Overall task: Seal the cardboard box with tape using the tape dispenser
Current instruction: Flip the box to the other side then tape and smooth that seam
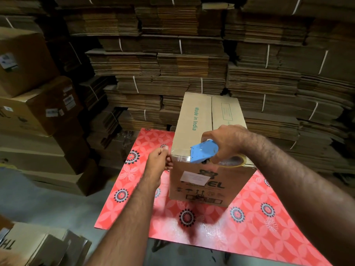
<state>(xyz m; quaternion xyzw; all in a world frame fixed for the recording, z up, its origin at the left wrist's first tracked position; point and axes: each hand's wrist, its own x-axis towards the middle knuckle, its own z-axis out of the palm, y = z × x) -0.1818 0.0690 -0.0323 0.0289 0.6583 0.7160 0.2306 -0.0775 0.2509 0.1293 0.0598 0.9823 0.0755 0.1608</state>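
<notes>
Presently, box position: the cardboard box [203,135] is stood upright on the red patterned table [255,223], directly under the right hand [228,143] and touching the left hand [158,162] at its near left corner.
Right grip: the blue tape dispenser [204,150] is clasped around its handle, fingers wrapped closed; the tape roll [233,160] hangs just below the palm, against the box's near top edge.
Left grip: the fingers are curled narrow against the box's left vertical edge; whether anything is pinched cannot be told.
Tape state: a glossy strip appears to be laid over the near top corner, just ahead of the dispenser's front end.
Box handling: the corrugated walls are judged stiff but dentable at the flap seam; the weight cannot be told, so sliding on the smooth table cover is to be expected under a pull.
Where to hold: bracing is best taken at a side edge opposite the dispenser's travel.
Dispenser handling: light, rigid plastic is judged; its handle is the proper hold, the front cutter being avoided.
</notes>
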